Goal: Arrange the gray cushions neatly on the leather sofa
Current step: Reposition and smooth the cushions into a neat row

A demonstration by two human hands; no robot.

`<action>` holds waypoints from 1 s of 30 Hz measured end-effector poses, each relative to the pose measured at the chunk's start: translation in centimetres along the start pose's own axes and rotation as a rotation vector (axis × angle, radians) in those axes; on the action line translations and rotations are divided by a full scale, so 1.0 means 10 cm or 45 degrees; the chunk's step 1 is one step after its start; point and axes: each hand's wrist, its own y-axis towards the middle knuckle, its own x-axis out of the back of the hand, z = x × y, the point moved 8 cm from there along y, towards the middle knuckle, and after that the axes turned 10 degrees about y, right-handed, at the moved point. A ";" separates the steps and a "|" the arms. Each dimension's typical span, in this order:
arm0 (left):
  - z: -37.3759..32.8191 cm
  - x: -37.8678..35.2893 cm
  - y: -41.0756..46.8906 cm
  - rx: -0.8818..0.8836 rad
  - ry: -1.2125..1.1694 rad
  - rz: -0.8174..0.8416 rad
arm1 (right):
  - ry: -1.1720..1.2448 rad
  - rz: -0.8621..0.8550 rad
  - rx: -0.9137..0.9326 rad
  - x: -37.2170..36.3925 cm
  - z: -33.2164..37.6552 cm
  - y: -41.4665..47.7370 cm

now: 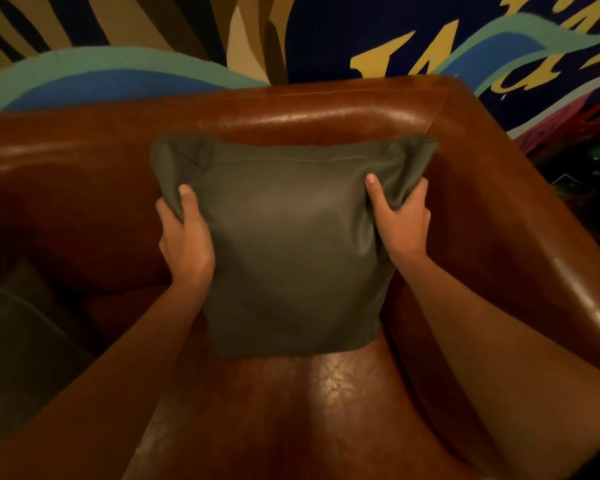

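Placement of one cushion is the step in hand, as I judge it. At the far left, on the seat of the leather sofa (pixel 312 109), lies a dark grayish shape (pixel 21 323). It may be a second cushion, but the light there is too dim to tell.

Next comes the left hand (pixel 184 233). Its thumb lies on the front face of the gray cushion (pixel 291 251) and its fingers are curled behind the left edge, so it grips the fabric near the upper corner. The cushion stands nearly upright at the right end of the sofa, with its lower edge touching the seat and its top close to the backrest. Whether its back leans on the leather I cannot tell. The upper corners are loose and wrinkled.

The right hand (pixel 400 220) holds the other side in the same way, thumb in front and fingers folded round a bunch of fabric. Further right is the sofa's arm (pixel 541 244), just beside the cushion. Behind all is a painted wall (pixel 111 67).

The next move, I think, calls for pressing the cushion back against the backrest, keeping it straight. Both hands should then let go gently, so that it does not fall forward. After that the soft corners may need to be pulled out.
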 end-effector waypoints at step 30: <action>0.04 -0.02 -0.04 -0.116 -0.059 0.095 | -0.062 -0.003 0.011 0.14 -0.14 -0.05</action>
